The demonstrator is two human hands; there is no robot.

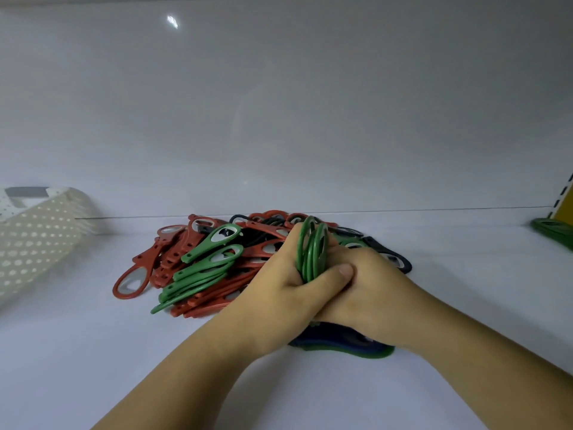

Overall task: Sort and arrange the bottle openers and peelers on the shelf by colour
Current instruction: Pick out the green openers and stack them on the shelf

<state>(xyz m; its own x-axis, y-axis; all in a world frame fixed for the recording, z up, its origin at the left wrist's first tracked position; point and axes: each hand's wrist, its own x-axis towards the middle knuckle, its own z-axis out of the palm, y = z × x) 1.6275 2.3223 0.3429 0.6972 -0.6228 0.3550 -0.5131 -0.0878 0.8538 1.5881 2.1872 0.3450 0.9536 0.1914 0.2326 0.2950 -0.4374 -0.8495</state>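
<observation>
Left grip [279, 283] and right grip [381, 293] both clasp the upright green openers [311, 246]. The mixed pile [192, 268] lies just beside them, toward the back edge of the shelf [93, 352].

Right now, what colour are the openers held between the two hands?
Green, in the head view; left hand and right hand hold the openers.

The held openers [311, 251] between the left hand [279, 283] and right hand [378, 293] are green. Left of the hands, a green bunch [198, 253] lies on red openers [147, 259]. Beyond the right hand are black openers [373, 243]. Under the right wrist is a blue-and-green stack [344, 346]. The shelf [93, 352] is white. Far left is a beige basket [34, 243] with white dots, and far right a green stack [555, 232].
</observation>
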